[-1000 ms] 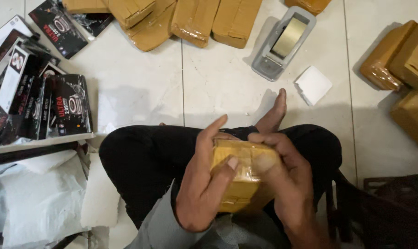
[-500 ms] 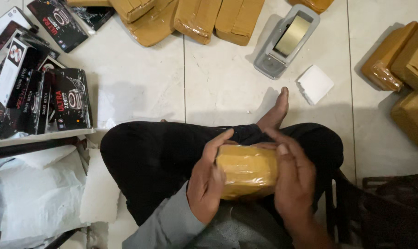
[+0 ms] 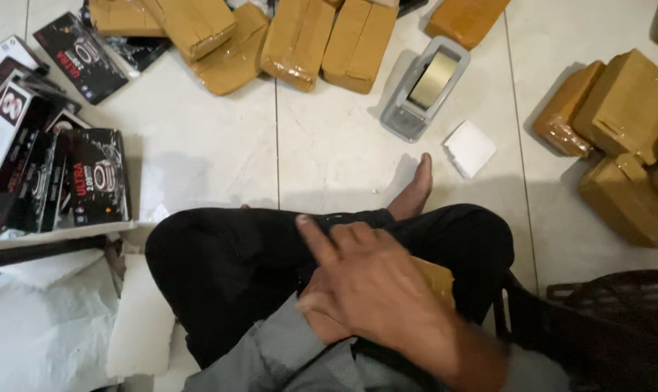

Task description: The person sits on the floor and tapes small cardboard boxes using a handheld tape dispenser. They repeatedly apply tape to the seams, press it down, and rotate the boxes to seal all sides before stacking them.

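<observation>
Covering a glossy tan taped parcel (image 3: pixel 436 278), right hand (image 3: pixel 372 287) spread flat, left hand (image 3: pixel 322 319) hidden, grip unclear

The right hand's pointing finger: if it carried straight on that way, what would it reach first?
Likely the person's own black-trousered knee, just beyond the right hand; past that, bare floor tile, then the black printed boxes. Depth is unclear.

Your trousers (image 3: pixel 227 283) are plain black, your sleeve (image 3: pixel 271 356) grey. Under your right hand (image 3: pixel 372 290) a corner of tan brown parcel (image 3: pixel 434 279) shows. The tape dispenser (image 3: pixel 425 88) is pale grey, its roll dull olive gold. Just right of it lies a plain white pad (image 3: pixel 470 148). Left of it, brown-taped packages (image 3: pixel 297 42) sit on cream floor tiles (image 3: pixel 206 152). Far left of it, the boxes (image 3: pixel 97 178) are black with red and white print.
</observation>
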